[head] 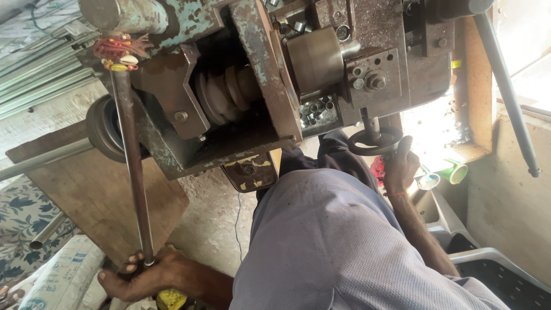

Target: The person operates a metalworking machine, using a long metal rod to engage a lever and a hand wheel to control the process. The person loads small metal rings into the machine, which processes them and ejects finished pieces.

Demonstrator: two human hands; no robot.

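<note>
Grey trouser leg [338,247] fills the near middle, and down at the near left the left hand [146,275] is wrapped around the bottom end of a long metal rod [133,166] – it runs up to the rusty old machine [258,74]. Further right, the right hand [400,166] grips the small black handwheel [376,140] under the machine – fingers closed on the rim.

This is a small metalworking workshop, rough and well used. A heavy old lathe-type machine [270,74] with rusted steel and flaking blue-green paint fills the far side, showing a stepped belt pulley [227,92], a small black handwheel [374,140] and loose metal rings [314,109] on its bed. Long metal pipes [40,69] lie stacked at far left, above a bare concrete floor [215,224]
</note>
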